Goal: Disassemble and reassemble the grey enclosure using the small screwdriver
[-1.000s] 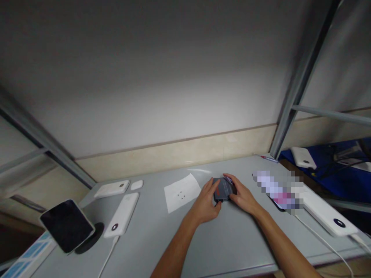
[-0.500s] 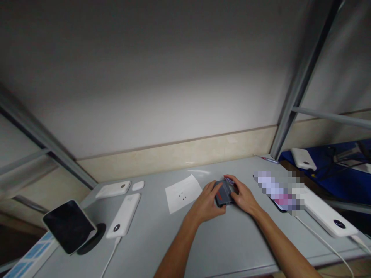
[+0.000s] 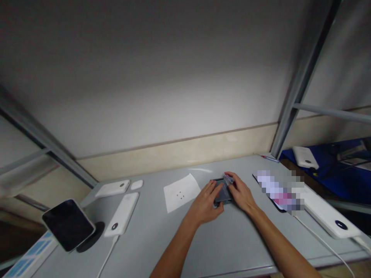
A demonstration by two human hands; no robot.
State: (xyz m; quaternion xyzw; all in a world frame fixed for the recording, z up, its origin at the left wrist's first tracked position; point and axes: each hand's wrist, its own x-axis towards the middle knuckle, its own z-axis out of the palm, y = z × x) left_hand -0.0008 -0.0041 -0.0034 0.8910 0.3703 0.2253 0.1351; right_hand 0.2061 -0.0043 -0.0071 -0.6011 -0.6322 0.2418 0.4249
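A dark grey flat rectangular case (image 3: 223,194) lies low over the desk between my hands. My left hand (image 3: 206,204) grips its left side, with the thumb along the near edge and the index finger across its top face. At its far right corner my right hand (image 3: 241,193) is closed, the fingertips on a small shiny purplish piece (image 3: 228,178) that is too small to name. To the left of the case, a white sheet of paper (image 3: 182,189) carries several tiny dark bits, perhaps screws.
White power banks (image 3: 123,214) and a small white case (image 3: 137,185) sit left, near a dark screen on a stand (image 3: 68,224). A phone (image 3: 272,193), partly blurred out, and a large white power bank (image 3: 324,212) lie right. A thin screwdriver (image 3: 269,158) rests at the back.
My right hand's fingers have shifted: its thumb has moved up from the near right side of the case toward the purplish piece. My left hand has barely moved.
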